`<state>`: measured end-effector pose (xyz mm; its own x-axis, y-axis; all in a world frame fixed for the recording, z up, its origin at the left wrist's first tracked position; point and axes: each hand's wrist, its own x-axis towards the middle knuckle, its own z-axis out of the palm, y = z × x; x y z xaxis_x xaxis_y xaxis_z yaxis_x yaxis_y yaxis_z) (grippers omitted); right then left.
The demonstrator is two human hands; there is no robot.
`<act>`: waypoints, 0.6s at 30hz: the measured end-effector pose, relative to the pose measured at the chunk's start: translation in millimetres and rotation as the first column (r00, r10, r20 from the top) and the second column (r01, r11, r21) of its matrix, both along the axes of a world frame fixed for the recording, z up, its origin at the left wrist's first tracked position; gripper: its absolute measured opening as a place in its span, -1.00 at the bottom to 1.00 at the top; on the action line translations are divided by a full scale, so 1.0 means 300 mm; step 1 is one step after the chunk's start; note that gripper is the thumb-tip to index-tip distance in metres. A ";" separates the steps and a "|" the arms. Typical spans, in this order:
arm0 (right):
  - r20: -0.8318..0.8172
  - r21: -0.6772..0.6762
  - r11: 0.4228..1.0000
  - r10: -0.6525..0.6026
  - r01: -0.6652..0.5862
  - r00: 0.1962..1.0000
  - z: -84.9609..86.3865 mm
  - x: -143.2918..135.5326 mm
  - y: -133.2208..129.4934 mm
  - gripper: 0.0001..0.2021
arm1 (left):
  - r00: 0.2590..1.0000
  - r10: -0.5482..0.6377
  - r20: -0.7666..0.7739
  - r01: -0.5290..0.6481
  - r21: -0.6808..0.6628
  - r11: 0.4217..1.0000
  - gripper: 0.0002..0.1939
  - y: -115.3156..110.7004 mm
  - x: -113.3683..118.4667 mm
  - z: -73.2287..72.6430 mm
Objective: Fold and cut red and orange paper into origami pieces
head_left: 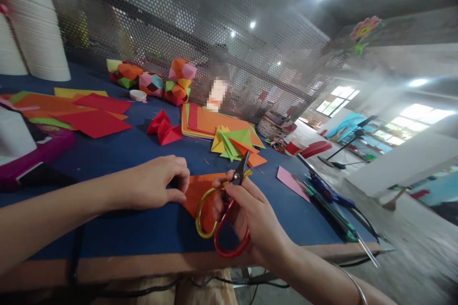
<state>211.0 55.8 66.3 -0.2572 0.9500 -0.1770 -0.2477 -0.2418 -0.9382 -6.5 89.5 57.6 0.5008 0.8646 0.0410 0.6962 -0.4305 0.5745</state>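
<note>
A sheet of orange paper (196,189) lies on the blue table close to its front edge. My left hand (159,182) is closed at the paper's left edge, thumb and bent fingers pinched against it. Above the right part of the sheet, my right hand (246,205) grips a pair of scissors (232,244) with one yellow and one red handle loop. The blades are together and point up and away from me, clear of the orange paper. My right hand hides part of the sheet.
Behind my hands lie folded green and orange papers (234,143), a paper stack (209,121) and a red folded piece (164,127). Loose sheets (96,116) spread leftward. Paper balls (152,83) line the mesh. A pink sheet (291,182) and glue gun (327,190) lie right.
</note>
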 end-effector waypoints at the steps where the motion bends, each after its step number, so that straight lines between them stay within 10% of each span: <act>1: -0.005 0.006 1.000 0.003 -0.003 1.000 -0.003 -0.013 0.002 -0.70 | 1.000 -0.003 0.001 0.002 0.006 1.000 -0.90 -0.001 0.000 -0.001; 18: 0.018 0.021 0.999 0.039 -0.039 0.999 -0.001 -0.072 0.043 -0.69 | 1.000 0.029 0.000 -0.029 -0.050 0.998 -0.84 -0.003 0.000 0.009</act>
<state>189.6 68.7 65.9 -0.2913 0.9429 -0.1615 -0.2218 -0.2308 -0.9474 -6.7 88.6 60.2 0.4753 0.8798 -0.0019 0.7076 -0.3810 0.5951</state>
